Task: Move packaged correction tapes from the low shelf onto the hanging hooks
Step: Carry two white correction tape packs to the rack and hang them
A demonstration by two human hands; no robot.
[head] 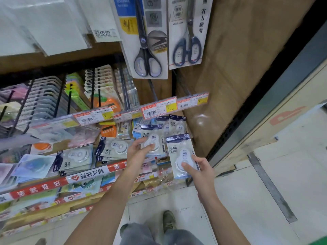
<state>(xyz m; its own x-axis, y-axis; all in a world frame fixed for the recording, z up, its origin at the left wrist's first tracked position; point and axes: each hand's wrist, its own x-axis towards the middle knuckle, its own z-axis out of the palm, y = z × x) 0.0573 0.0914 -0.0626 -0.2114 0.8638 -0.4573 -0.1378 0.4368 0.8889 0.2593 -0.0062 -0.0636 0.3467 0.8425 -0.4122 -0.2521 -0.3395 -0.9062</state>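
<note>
Standing over everything, the wooden display panel (238, 71) rises above and beyond both hands, with 2 carded scissors (147, 55) hanging from it. Below those, just beyond the hands, runs a row of price tags (159, 108) at the tips of the hanging hooks (153, 91), whose black rods slope back toward the panel. The low shelf (85, 174) spreads to the left of the left hand, scattered with more packaged correction tapes (113, 147) lying flat and overlapping.

The right hand (198, 170) grips 1 upright pack (182, 154) at its lower end, thumb pressed on the clear blister, fingers curled behind the card. The left hand (139, 151) reaches forward and pinches a second pack (153, 140), thumb on its front, just below the tags.

These packs look light: thin card behind a stiff plastic bubble. The card probably bends easily, and the glossy face may slip, so holding low across the blister seems sound, leaving the top edge free. Any hang hole there is too small to make out; threading it over a hook tip likely needs a steady, level pack.
</note>
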